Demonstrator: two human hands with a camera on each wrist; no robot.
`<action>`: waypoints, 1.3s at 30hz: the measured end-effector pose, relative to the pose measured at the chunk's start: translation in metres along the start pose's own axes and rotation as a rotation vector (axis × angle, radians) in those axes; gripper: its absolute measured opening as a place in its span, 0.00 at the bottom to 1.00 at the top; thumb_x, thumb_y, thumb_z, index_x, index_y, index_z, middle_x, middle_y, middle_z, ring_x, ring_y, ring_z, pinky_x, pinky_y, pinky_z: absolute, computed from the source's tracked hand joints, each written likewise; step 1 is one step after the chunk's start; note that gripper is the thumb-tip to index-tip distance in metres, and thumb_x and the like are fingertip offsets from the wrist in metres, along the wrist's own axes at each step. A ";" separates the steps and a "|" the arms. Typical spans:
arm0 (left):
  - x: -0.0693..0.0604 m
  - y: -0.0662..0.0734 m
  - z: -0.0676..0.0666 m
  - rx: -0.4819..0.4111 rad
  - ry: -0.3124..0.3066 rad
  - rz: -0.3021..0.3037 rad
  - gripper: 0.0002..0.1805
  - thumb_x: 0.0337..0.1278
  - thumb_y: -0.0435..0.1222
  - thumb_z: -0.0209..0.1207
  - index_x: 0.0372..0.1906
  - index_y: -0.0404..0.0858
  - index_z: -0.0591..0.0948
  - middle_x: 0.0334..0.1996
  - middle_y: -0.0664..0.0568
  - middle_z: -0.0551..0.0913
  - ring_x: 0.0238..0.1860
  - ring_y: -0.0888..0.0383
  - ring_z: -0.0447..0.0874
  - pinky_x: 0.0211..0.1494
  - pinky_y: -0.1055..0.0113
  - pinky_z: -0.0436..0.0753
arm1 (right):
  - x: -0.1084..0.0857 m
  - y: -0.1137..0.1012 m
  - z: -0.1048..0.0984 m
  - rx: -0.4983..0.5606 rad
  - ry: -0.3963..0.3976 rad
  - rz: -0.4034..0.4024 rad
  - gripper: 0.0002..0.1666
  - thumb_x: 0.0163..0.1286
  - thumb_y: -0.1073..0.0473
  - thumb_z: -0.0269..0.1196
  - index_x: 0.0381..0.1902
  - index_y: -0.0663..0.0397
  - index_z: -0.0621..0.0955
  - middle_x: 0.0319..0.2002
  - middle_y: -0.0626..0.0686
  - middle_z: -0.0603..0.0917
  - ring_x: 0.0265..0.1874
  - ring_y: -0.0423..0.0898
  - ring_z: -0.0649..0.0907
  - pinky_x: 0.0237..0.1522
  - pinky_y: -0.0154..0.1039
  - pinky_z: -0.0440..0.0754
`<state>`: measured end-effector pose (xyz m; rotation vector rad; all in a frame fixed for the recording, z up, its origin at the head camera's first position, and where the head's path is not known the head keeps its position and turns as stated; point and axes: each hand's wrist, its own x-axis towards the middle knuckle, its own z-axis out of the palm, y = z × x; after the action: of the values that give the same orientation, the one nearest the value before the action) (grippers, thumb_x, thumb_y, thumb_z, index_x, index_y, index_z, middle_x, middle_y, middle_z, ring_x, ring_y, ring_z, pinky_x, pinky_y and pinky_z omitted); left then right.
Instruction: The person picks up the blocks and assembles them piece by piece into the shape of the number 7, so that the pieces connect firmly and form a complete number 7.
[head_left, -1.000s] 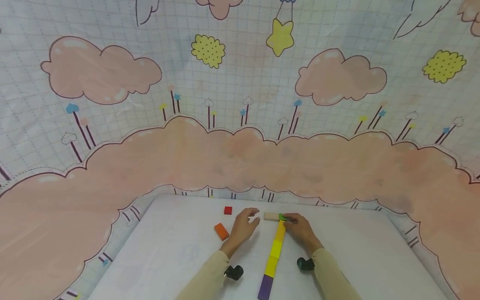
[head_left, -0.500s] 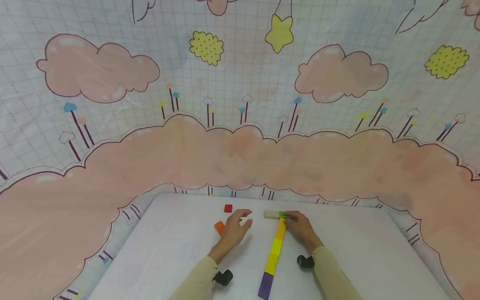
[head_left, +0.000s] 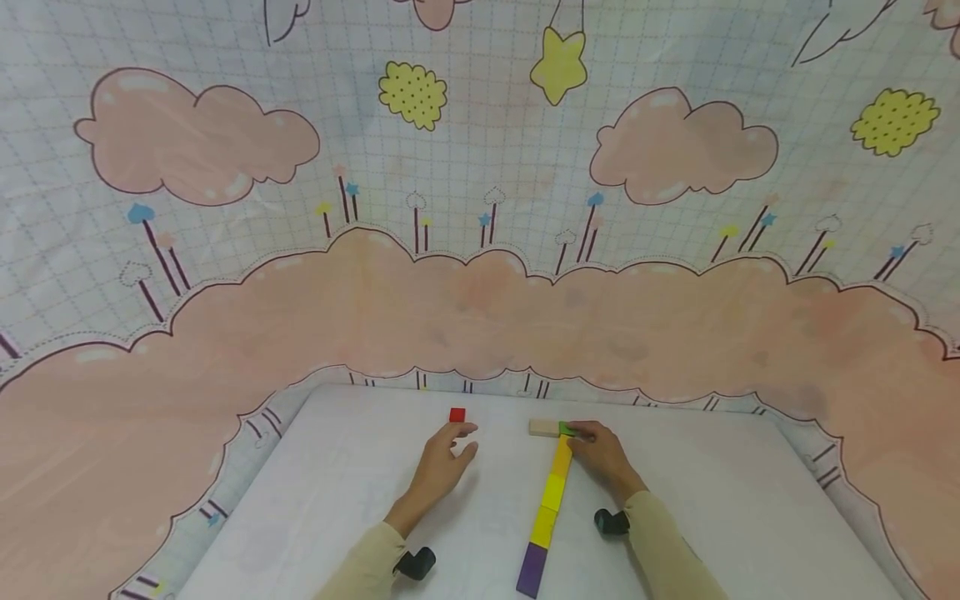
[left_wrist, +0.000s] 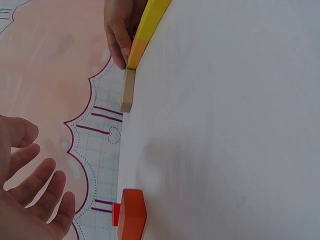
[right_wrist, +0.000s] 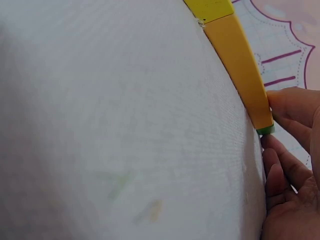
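Observation:
My left hand is over the left part of the table, fingers parted and nothing held. Just beyond its fingertips lies a small red block. An orange block shows near this hand in the left wrist view; in the head view the hand covers it. My right hand holds a small green block at the far end of a row, its thumb touching the amber block beside it. A plain wooden block adjoins the green one on the left.
From the amber block the row runs toward me through yellow blocks to a purple block. All lie on a white table. A cloth printed with clouds hangs behind the table's far edge.
My left hand has moved left and a little toward me, from near the wooden block to over the orange block, covering it. The right hand stays at the green block.

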<state>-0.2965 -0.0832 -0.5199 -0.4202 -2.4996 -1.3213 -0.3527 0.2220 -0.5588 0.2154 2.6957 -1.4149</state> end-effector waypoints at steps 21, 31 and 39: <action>-0.007 -0.027 -0.030 0.019 0.005 -0.152 0.16 0.63 0.33 0.60 0.55 0.38 0.80 0.54 0.46 0.82 0.56 0.47 0.79 0.61 0.50 0.79 | 0.001 0.000 0.000 0.014 0.002 0.028 0.19 0.68 0.52 0.63 0.57 0.37 0.81 0.67 0.53 0.74 0.68 0.57 0.69 0.70 0.64 0.62; -0.010 -0.039 -0.040 -0.002 -0.030 -0.221 0.20 0.63 0.38 0.62 0.59 0.41 0.79 0.59 0.47 0.79 0.63 0.46 0.75 0.66 0.48 0.74 | 0.000 -0.001 -0.001 -0.014 0.005 0.001 0.20 0.68 0.53 0.63 0.58 0.39 0.80 0.67 0.54 0.74 0.68 0.57 0.69 0.70 0.63 0.62; -0.010 -0.047 -0.042 0.034 -0.169 -0.299 0.32 0.55 0.37 0.67 0.67 0.44 0.73 0.70 0.44 0.70 0.72 0.41 0.63 0.73 0.42 0.64 | 0.001 -0.001 0.000 -0.033 0.009 -0.015 0.20 0.69 0.53 0.62 0.58 0.41 0.80 0.67 0.54 0.74 0.68 0.57 0.70 0.70 0.63 0.62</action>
<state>-0.3007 -0.1452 -0.5361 -0.1589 -2.8078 -1.3974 -0.3535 0.2218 -0.5578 0.2001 2.7315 -1.3755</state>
